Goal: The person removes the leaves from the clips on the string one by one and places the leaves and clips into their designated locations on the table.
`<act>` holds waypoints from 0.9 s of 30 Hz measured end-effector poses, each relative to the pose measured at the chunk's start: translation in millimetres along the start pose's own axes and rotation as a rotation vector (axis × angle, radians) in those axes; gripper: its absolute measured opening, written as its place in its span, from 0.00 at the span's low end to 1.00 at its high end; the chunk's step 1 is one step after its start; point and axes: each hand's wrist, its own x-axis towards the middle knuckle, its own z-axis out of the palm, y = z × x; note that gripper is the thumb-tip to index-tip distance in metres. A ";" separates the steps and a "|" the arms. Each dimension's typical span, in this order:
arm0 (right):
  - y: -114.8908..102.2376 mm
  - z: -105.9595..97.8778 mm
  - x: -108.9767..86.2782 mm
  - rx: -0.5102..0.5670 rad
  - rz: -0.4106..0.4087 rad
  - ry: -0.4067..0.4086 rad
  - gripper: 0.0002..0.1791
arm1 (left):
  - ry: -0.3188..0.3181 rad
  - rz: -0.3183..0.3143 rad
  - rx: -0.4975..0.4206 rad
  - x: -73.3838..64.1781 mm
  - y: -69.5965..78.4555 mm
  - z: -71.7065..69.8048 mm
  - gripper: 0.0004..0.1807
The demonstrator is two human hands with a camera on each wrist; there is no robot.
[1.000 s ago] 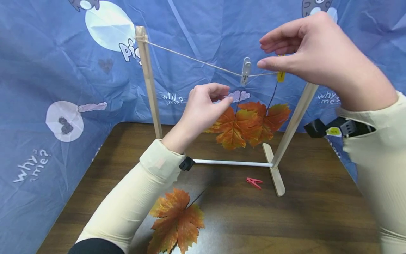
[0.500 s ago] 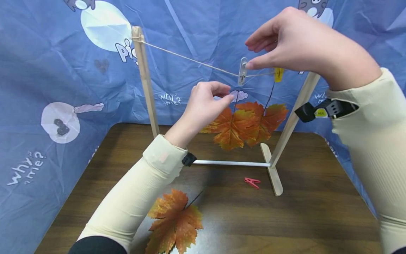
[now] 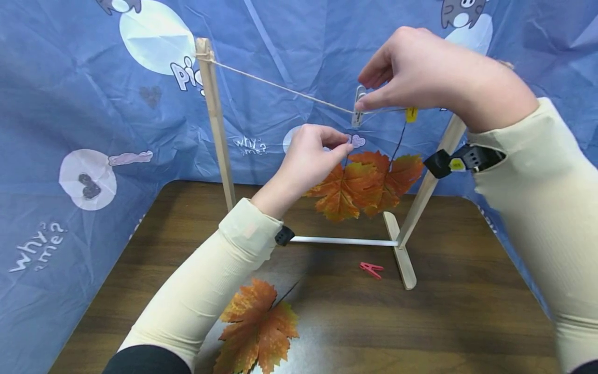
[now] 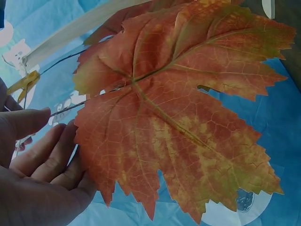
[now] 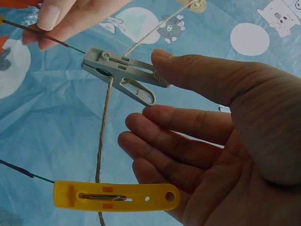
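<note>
My left hand point(image 3: 314, 156) pinches the dark stem point(image 5: 51, 37) of an orange artificial maple leaf point(image 4: 178, 108) between thumb and finger, below the line. A grey plastic clothespin point(image 5: 120, 70) sits on the twine, its jaw end at that stem's tip. At this clothespin's handles is my right hand point(image 5: 197, 122): the thumb tip meets the upper handle, and the loosely bent fingers lie just below the lower one. A yellow clothespin point(image 5: 117, 196) on the same twine holds a second maple leaf point(image 3: 402, 179) by its stem, partly behind the first.
The twine point(image 3: 280, 91) runs between two wooden posts point(image 3: 216, 124), joined low down by a white rod point(image 3: 345, 241). On the brown table point(image 3: 444, 322) lie a red clothespin point(image 3: 371, 269) and another maple leaf point(image 3: 259, 332). A blue printed cloth point(image 3: 117, 234) hangs behind.
My right hand has come left and closer to the grey clothespin, its thumb now at the handle. My left hand has shifted slightly right along with its pinch near the stem.
</note>
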 end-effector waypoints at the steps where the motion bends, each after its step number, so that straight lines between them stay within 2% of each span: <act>1: -0.2 0.6 0.2 -0.005 -0.003 0.000 0.31 | 0.004 0.007 0.011 0.3 -0.2 0.1 0.08; 15: 4.5 4.5 5.6 0.012 -0.062 -0.015 0.26 | -0.004 0.028 0.076 2.6 -4.3 4.9 0.05; 22: 4.5 5.4 7.3 0.028 -0.082 -0.025 0.27 | -0.019 0.026 0.089 2.4 -4.9 3.1 0.06; 27: 3.3 5.4 8.3 0.022 -0.101 -0.019 0.23 | -0.027 0.032 0.104 2.5 -6.5 1.6 0.06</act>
